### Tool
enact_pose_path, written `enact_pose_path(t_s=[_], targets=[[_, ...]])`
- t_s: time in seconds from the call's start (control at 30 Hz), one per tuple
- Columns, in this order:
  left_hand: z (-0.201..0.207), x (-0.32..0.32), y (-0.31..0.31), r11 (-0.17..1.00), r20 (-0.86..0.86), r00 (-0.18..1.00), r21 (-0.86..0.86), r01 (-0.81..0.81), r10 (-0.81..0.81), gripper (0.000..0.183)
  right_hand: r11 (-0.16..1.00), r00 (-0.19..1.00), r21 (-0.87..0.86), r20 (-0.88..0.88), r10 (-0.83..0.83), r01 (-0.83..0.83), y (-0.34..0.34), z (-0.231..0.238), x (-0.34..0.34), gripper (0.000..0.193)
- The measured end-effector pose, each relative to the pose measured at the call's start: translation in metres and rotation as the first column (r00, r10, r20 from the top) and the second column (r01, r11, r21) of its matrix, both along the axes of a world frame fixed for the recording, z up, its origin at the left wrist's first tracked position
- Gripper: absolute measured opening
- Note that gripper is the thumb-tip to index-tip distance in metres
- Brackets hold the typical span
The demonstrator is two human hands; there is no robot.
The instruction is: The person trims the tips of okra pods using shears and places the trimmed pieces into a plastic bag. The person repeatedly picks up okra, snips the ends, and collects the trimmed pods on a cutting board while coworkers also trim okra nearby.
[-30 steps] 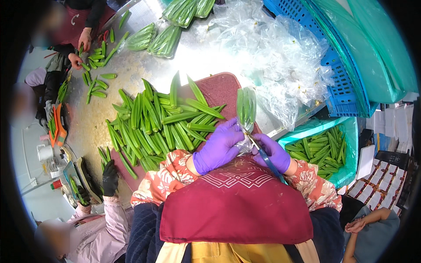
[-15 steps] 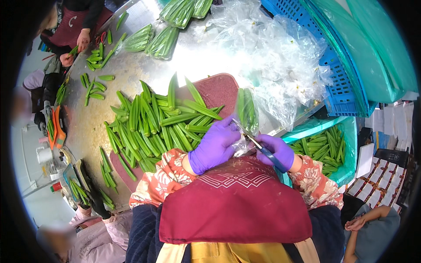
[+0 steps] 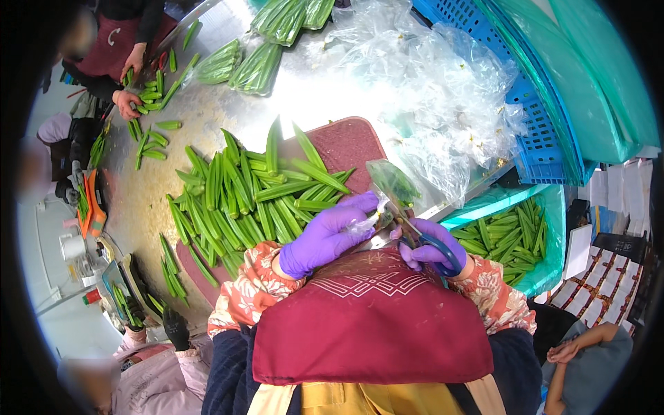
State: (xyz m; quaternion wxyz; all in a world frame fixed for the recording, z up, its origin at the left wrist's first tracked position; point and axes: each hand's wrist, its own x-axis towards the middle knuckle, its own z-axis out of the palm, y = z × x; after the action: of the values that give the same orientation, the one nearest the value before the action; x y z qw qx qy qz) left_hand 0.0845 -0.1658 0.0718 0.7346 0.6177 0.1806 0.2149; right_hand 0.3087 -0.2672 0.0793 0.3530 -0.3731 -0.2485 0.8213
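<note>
A small clear bag of okra (image 3: 391,182) stands just above the two purple-gloved hands, over the near edge of the dark red board (image 3: 346,144). The left hand (image 3: 325,236) pinches the bag's gathered neck between its fingertips. The right hand (image 3: 430,246) has its fingers curled through the blue handles of a pair of scissors (image 3: 422,238), whose blades reach the bag's neck; whether they are shut is hard to make out.

A heap of loose clear bags (image 3: 422,90) lies on the metal surface (image 3: 173,187) beside stacked blue crates (image 3: 536,138). Two filled bags of okra (image 3: 238,66) lie farther up; another group at the top is cut off. A teal bin (image 3: 553,207) at the right holds more okra. The loose okra pile (image 3: 242,194) on the board is too many to count.
</note>
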Motion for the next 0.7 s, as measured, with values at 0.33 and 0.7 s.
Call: enact_pose_path(t_s=[0.33,0.7], targets=[[-0.003,0.019,-0.004,0.915,-0.088,0.994,0.392,0.093,-0.064,0.013,0.993,0.973,0.116,0.232,-0.007,-0.021,0.003,-0.01,-0.009,0.037],[-0.018,-0.02,-0.007,0.804,-0.058,0.976,-0.559,-0.205,0.209,0.059,0.961,0.976,0.173,-0.06,-0.21,0.217,0.015,0.042,0.025,0.035]])
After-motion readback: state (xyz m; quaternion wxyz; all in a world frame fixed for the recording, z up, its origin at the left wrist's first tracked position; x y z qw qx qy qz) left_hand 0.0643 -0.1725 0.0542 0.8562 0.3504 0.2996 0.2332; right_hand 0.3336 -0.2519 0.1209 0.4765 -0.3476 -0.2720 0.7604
